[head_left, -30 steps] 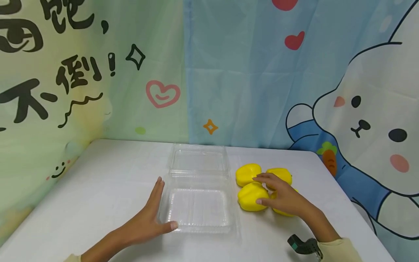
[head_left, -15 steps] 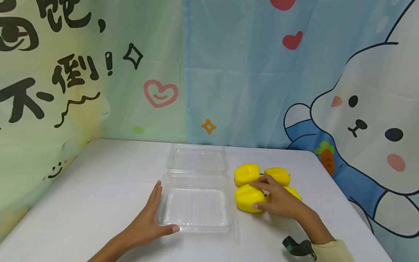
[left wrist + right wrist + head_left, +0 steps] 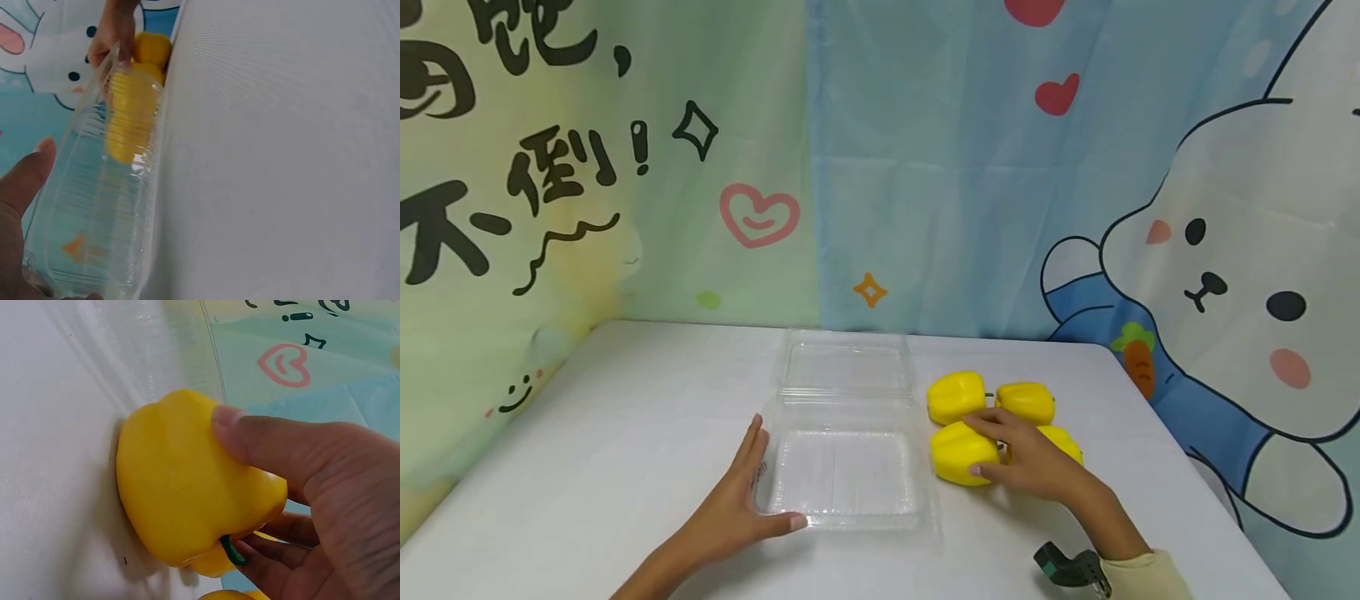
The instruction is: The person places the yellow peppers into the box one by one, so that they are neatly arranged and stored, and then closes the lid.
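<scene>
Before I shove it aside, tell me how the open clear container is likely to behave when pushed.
The clear container is probably light and flexible: it looks thin and see-through. It will likely slide rather than tip, sitting low and broad on the white table. Its lid, folded open, might flap.
</scene>
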Demonstrator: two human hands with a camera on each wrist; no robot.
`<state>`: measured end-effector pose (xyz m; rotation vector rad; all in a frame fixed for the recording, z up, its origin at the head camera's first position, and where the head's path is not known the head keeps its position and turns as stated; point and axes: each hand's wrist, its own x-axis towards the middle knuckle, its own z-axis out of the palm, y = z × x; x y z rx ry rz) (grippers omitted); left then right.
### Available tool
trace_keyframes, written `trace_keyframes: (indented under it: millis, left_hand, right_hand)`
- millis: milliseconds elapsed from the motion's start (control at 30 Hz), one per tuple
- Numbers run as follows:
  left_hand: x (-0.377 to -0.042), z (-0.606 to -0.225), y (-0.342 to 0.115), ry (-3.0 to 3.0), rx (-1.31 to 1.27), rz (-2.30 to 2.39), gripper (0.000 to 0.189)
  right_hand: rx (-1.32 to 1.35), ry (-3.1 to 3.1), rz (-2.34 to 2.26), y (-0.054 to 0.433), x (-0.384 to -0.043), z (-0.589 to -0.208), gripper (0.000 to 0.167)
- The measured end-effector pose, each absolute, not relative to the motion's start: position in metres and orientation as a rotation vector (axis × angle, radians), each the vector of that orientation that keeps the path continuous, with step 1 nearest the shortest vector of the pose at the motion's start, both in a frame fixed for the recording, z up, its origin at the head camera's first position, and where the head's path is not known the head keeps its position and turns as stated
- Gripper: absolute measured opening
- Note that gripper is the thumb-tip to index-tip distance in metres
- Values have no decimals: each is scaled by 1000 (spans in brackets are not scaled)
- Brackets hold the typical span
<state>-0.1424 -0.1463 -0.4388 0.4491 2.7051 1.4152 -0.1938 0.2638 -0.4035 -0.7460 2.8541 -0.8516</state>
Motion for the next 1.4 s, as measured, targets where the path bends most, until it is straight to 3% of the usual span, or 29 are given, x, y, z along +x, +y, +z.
trace_keyframes:
  millis: [1400]
  left_hand:
    - [-141, -439, -144, 2686, 431, 1429, 130]
  right_hand:
    - [-837, 3154, -1076, 249, -181, -389, 64]
